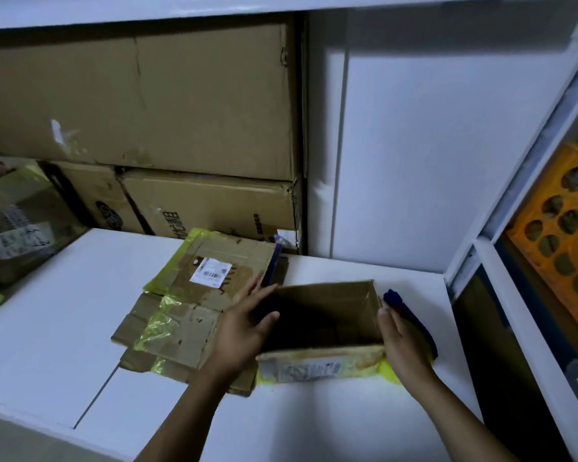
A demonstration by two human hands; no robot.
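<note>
- A small open cardboard box (324, 323) stood upright on the white counter (80, 311), right of centre, with a person's two hands pressed to its sides.
- The left hand (244, 325) lay spread wide on the box's left wall, its fingers straight along the outside and its thumb reaching over the rim.
- The right hand (401, 341) lay flat and open against the right wall, fingers straight and together, grasping nothing.
- Inside the box only brown walls and a shadowed floor showed, and no contents could be made out.
- A white shipping label (301, 369) and yellowed tape ran across the near wall.
- A dark blue object (414, 320) sat just beside the right hand, outside the box. What it was could not be told.
- Flattened cardboard (181, 315) striped with yellow-green tape lay touching the box's left side, partly under the left forearm, and its upper sheet bore a white barcode label (211, 271).
- A second blue item (274, 261) stood at the far edge of that cardboard.
- Large closed cartons (147, 101) were stacked behind, against the back.
- A smaller labelled carton (24, 221) sat at far left.
- An orange crate (561, 235) on the shelving at right held dark round items in its holes.
</note>
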